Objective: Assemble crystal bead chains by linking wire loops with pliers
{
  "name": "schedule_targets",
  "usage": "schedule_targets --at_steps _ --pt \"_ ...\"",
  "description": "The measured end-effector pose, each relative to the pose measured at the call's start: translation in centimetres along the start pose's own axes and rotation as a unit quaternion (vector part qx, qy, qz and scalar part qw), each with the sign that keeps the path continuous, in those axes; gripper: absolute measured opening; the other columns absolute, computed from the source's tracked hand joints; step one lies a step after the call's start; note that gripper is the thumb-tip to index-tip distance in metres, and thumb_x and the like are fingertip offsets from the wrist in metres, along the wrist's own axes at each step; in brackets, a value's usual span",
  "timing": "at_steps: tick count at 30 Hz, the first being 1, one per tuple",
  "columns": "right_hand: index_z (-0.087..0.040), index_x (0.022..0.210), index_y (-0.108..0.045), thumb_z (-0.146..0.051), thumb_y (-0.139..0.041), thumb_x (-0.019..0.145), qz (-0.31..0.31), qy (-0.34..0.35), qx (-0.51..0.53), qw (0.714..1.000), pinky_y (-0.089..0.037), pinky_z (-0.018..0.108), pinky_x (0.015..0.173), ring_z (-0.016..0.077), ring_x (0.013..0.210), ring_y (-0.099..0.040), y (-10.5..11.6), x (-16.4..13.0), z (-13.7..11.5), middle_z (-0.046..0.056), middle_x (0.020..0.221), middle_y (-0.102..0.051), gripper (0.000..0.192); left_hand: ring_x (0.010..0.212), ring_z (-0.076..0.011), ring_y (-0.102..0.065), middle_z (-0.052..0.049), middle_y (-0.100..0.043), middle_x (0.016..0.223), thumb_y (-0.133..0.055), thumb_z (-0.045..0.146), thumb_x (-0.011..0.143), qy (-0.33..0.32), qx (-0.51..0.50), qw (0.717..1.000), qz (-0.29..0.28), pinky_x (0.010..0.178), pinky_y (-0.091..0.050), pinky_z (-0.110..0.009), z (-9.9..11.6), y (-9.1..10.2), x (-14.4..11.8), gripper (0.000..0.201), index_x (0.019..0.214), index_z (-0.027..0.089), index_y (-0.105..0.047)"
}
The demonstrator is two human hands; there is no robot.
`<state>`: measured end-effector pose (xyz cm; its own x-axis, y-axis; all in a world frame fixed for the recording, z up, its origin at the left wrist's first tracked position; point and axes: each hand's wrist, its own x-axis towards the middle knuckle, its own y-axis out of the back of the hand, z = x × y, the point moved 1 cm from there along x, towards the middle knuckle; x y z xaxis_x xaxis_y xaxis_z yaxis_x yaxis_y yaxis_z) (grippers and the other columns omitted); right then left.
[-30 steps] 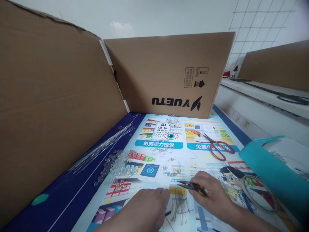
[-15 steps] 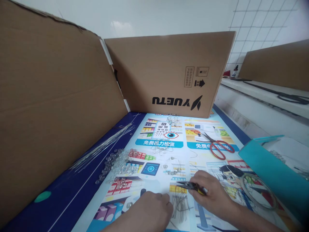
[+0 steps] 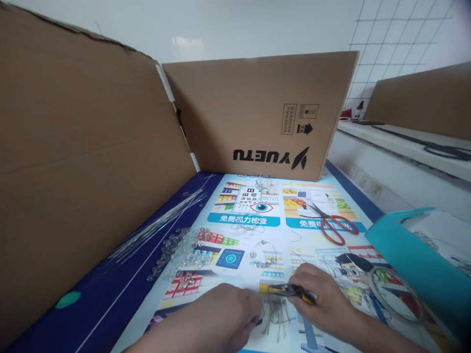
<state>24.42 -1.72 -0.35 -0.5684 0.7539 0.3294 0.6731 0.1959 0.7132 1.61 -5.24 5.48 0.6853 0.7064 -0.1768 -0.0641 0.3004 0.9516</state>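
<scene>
1. The right hand (image 3: 324,299) rests low on the surface (image 3: 110,304), its fingers (image 3: 305,279) clamped around a pair of small pliers (image 3: 290,290) with yellow-and-black handles; the dark tips point left toward the other hand.
2. The left hand (image 3: 221,318) lies palm down just left of the plier tips, its fingers curled together over the near edge of a loose bunch of thin wire pins (image 3: 275,316); whether they pinch a pin cannot be told.
3. The wire pins lie on the printed poster (image 3: 253,218) that covers the surface, between and just below the two hands.
4. A scatter of clear beads (image 3: 180,250) sits to the left, beyond the left hand, and a bundle of long thin wires (image 3: 158,220) lies further left along the cardboard wall (image 3: 81,162).
5. A small beaded wire loop (image 3: 263,257) lies just beyond the hands, with more such wire pieces (image 3: 248,228) further back on the poster.
6. Red-handled scissors (image 3: 333,223) lie to the right, well apart from the hands.
7. A clear roll of tape (image 3: 393,294) sits right of the right hand, beside a teal box (image 3: 415,264).
8. A cardboard box (image 3: 257,117) printed with upside-down lettering stands at the back.
</scene>
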Motion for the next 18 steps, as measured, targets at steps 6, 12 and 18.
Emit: schedule_targets --at_steps 6,12,18 --pt "-0.020 0.085 -0.063 -0.011 -0.058 0.070 -0.005 0.005 -0.019 1.000 -0.042 0.029 0.063 0.0176 0.073 -0.054 0.1 0.1 -0.4 0.003 0.076 -0.058 0.018 0.058 -0.0171 -0.059 -0.002 -0.068 0.072 -0.045 0.016 0.081 0.012 -0.022 0.999 0.033 0.048 -0.028 -0.026 -0.5 -0.5 0.1 0.016 0.075 0.020 -0.060" --pt "-0.020 0.084 -0.063 -0.011 -0.057 0.071 -0.003 -0.028 0.012 1.000 -0.042 0.026 0.061 0.0150 0.071 -0.054 0.0 0.2 -0.1 0.002 0.076 -0.056 0.016 0.062 -0.0166 -0.059 -0.003 -0.066 0.076 -0.048 0.019 0.083 0.006 0.019 0.999 0.045 0.051 -0.033 -0.026 -0.3 -0.4 0.2 0.012 0.076 0.019 -0.058" --pt "-0.020 0.078 -0.062 -0.013 -0.058 0.072 -0.010 -0.069 0.034 0.997 -0.040 0.024 0.056 0.0127 0.064 -0.052 0.1 0.2 0.0 0.000 0.073 -0.053 0.011 0.058 -0.0157 -0.055 -0.003 -0.062 0.076 -0.047 0.009 0.083 -0.041 0.131 0.988 0.066 0.047 -0.032 -0.027 -0.1 -1.8 1.2 0.014 0.078 0.018 -0.056"
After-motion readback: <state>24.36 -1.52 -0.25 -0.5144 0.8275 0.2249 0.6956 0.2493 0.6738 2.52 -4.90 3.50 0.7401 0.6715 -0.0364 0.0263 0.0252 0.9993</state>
